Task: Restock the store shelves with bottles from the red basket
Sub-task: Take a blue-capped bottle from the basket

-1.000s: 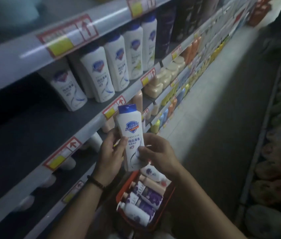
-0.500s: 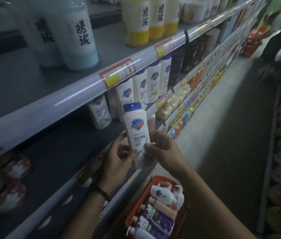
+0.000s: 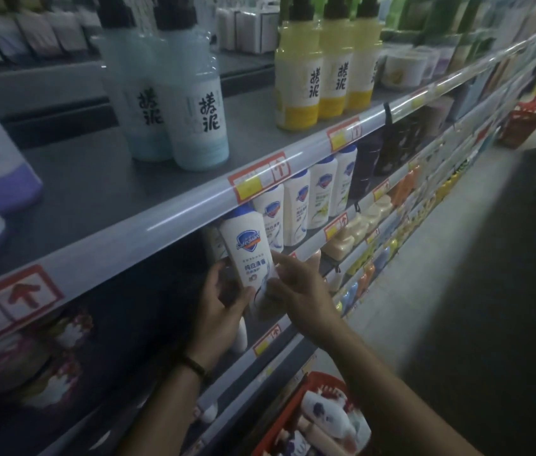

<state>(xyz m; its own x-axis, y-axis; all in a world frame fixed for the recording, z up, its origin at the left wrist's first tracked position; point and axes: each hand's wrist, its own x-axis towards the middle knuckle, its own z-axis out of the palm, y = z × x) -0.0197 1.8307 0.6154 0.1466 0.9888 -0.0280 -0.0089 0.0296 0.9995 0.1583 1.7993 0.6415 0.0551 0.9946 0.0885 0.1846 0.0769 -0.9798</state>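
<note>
At the front of the middle shelf (image 3: 335, 227), fingers (image 3: 218, 274) of the left hand (image 3: 219, 306) were curled round the lower left side of a white bottle (image 3: 251, 255), thumb on its face. Right hand (image 3: 298, 289) pinched the lower right side of the same bottle, fingertips at the label edge. Bottle was tilted, its blue cap leaning left and tucked just under the edge of the upper shelf (image 3: 161, 222). Whether its base touched the shelf could not be told; the hands hid it. Just beside it, to the right, a row (image 3: 309, 209) of matching white bottles stood upright on the same shelf. A dark wristband (image 3: 196, 365) sat on the left wrist. Below the right forearm, the red basket (image 3: 317, 378) held several more bottles lying on their sides. On the upper shelf stood pale blue bottles (image 3: 194, 106) and, further right, yellow bottles (image 3: 298, 77). Grey floor (image 3: 457, 291) ran along the aisle.
</note>
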